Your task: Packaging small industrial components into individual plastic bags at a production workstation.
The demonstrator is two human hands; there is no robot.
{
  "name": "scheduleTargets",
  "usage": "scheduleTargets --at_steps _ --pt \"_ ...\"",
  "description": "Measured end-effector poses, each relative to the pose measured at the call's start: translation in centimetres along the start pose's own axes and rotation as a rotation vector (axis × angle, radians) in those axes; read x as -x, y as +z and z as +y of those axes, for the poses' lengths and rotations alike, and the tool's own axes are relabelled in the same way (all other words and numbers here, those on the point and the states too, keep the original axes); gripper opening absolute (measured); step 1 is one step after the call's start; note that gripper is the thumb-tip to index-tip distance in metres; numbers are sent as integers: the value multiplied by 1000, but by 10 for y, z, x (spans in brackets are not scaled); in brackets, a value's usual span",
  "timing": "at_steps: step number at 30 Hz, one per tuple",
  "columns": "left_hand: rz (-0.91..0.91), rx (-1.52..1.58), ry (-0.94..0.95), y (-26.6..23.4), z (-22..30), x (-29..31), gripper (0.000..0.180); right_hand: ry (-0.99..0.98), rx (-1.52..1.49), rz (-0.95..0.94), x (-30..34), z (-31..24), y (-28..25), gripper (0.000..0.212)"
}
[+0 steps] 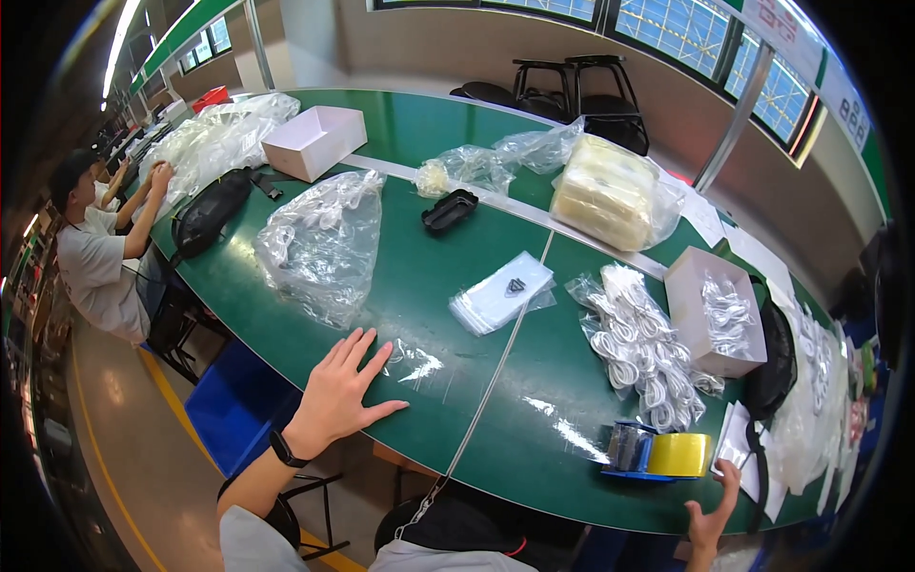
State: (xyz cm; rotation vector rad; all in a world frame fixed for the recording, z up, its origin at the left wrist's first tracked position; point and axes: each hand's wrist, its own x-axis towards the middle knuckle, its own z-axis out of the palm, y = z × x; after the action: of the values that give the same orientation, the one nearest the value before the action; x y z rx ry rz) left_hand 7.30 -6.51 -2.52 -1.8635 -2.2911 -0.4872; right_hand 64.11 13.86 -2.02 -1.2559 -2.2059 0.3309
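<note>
My left hand [345,386] lies flat at the near table edge with its fingers spread, a dark band on its wrist. It holds nothing. Just beyond its fingertips sits a crumpled clear plastic bag [319,253]. Over on the right, my right hand [713,507] is at the table edge, thumb and forefinger apart, nothing visible between them. Close to it stands a blue tape dispenser [629,452] with a roll of yellow tape [679,455]. Between the hands, farther back, a stack of flat clear bags [491,297] carries a few small dark pieces [516,286].
Bundled white cables [639,348] lie right of centre, beside a white box [684,305] holding more. Behind are a black tray [449,211], a large wrapped pack [610,191] and another white box [319,143]. A co-worker [105,238] sits at far left; a thin cord [496,372] crosses the green table.
</note>
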Motion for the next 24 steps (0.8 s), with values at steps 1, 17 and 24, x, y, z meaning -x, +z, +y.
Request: scheduleTargets --at_steps 1,17,24 --pt "-3 -68 21 0 0 -1 71 2 11 5 1 -1 -1 90" --pt "204 71 -28 10 3 29 44 9 -7 48 10 4 -9 89" --pt "112 88 114 3 22 31 52 6 4 56 6 1 -7 89"
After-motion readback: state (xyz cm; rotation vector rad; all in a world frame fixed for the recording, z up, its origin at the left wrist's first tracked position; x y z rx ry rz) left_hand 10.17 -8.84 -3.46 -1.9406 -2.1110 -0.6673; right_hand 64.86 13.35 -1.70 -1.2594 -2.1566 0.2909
